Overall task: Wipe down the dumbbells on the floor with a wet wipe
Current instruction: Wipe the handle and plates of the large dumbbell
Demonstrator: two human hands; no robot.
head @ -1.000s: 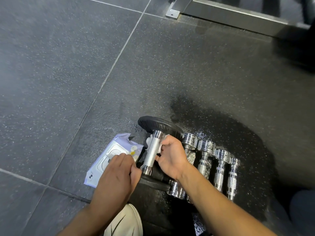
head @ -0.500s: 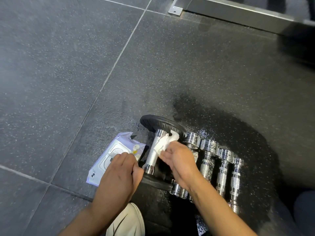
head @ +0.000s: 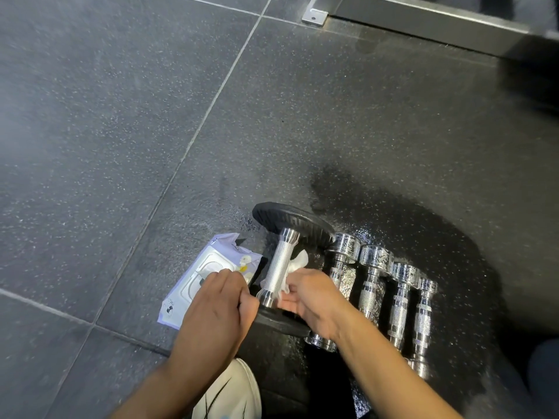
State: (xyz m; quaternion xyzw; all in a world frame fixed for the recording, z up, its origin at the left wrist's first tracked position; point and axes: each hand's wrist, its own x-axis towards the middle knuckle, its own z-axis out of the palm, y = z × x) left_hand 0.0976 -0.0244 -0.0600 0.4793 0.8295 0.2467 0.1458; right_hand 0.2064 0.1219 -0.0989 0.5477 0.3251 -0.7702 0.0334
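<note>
Wiping the knurled handle (head: 279,263) of the black dumbbell (head: 292,225) is the step in hand. The right hand (head: 311,297) pinches the wipe (head: 295,266) against the handle's near end; the left hand (head: 217,309) grips the near plate (head: 281,323), steadying it on the floor (head: 121,116). Four chrome dumbbells (head: 373,285) lie just right, on a wet patch (head: 423,225); the wipe pack (head: 196,285) lies left. Next, judged: rotating the bar to reach its underside, then the plates.

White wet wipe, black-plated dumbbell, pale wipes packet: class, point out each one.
white wet wipe (head: 298,261), head view, bunched free end
black-plated dumbbell (head: 279,264), head view, knurled handle
pale wipes packet (head: 193,285), head view, top face
</note>
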